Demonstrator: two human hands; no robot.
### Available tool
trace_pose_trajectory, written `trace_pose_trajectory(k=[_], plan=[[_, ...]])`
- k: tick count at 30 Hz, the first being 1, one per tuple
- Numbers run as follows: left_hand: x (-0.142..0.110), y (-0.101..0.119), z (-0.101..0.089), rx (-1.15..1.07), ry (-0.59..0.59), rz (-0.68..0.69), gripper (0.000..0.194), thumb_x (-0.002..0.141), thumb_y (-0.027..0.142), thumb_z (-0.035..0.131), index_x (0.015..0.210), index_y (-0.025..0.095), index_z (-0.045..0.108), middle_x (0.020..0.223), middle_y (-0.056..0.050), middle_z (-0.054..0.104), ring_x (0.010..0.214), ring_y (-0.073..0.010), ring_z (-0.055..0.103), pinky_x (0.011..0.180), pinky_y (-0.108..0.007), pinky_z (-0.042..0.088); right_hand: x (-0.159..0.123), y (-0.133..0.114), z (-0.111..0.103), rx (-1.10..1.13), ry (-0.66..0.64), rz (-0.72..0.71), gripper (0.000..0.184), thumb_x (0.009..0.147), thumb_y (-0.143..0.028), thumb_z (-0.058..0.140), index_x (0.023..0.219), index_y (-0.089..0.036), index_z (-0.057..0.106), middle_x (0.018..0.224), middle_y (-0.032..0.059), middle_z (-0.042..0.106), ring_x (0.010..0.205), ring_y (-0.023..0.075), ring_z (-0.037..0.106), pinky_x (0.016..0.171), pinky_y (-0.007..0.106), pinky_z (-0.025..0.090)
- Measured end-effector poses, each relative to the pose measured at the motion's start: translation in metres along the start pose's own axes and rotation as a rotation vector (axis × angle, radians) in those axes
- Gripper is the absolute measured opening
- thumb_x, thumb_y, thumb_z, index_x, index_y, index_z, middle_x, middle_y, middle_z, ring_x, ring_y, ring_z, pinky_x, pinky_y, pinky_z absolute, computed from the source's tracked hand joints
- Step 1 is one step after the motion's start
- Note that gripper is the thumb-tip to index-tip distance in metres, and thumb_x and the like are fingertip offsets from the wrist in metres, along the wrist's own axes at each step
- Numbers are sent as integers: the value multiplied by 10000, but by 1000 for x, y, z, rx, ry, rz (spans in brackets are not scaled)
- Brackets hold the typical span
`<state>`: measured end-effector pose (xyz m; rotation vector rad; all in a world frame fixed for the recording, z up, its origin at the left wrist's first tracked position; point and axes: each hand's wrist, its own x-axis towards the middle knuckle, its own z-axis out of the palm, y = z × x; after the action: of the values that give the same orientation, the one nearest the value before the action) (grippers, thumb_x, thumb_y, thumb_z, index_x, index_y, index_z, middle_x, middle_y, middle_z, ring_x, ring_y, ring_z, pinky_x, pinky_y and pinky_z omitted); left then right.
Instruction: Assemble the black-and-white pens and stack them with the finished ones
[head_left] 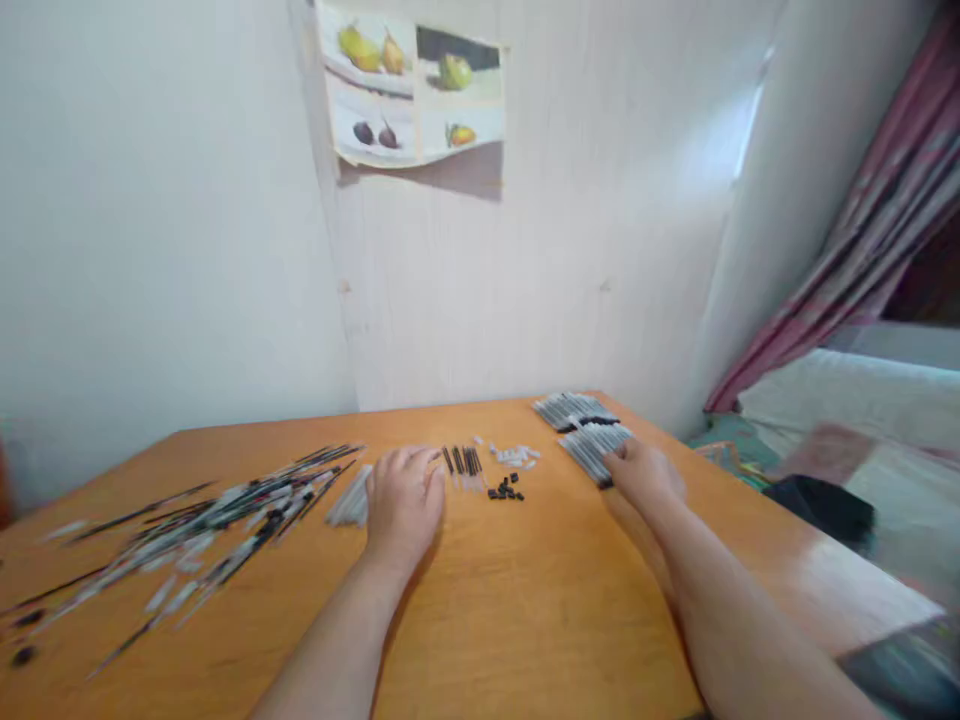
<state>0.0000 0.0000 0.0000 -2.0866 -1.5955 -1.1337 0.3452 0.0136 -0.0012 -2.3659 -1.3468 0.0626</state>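
Observation:
My left hand [403, 505] rests on the table with its fingers loosely bent and the thumb apart. It partly covers a row of clear pen barrels [346, 502], and short dark sticks with pale ends [462, 461] lie just to its right. At the right, my right hand [643, 476] is closed, thumb and fingers together at the edge of a row of grey pens with black ends [587, 452]. It seems to pinch a pen there, though the fingers hide most of it. A second row of similar pens [564, 408] lies behind.
Small white pieces [516, 456] and small black caps [505, 490] lie mid-table. A loose heap of thin refills and pen parts [217, 520] spreads over the left of the wooden table [495, 620]. A wall stands behind; a bed [847, 420] and a black bag-like thing [821, 508] are at right.

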Motion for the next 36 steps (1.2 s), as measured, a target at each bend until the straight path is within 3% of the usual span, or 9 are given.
trace_pose_trajectory(k=[8,16,24,31,36], plan=[[2,-8,0,5,0,-73,264,880,323,459,999,243,681,1074,-55,670,1046,-261,540,926,-397,375,2,4,9,-12,-57,62,267,805,-380,475,878,-210,667,961,129,684,906,284,639,691,359,473],[3,-13,-1,5,-15,-103,276,878,349,456,972,243,693,1058,-52,678,1041,-260,547,928,-389,372,4,8,12,-2,-85,84,300,789,-432,496,897,-208,664,980,139,685,926,310,645,699,378,481],[9,-25,-6,-10,12,-202,301,866,364,447,978,228,691,1045,-55,692,1047,-258,569,950,-383,391,-4,3,0,72,40,90,345,839,-391,402,923,-208,682,964,133,685,898,292,632,657,336,441],[14,-67,-15,-44,61,-487,329,852,348,433,1035,211,668,1041,-68,712,965,-223,627,822,-320,456,-22,-21,12,145,142,-190,354,883,-428,391,907,-209,668,826,90,678,792,222,596,580,262,322],[10,-68,-22,149,-184,-576,274,794,387,486,926,269,696,951,-78,724,907,-294,631,743,-383,445,-47,-45,22,189,120,-401,275,890,-392,427,877,-226,645,732,36,662,700,176,567,558,246,263]])
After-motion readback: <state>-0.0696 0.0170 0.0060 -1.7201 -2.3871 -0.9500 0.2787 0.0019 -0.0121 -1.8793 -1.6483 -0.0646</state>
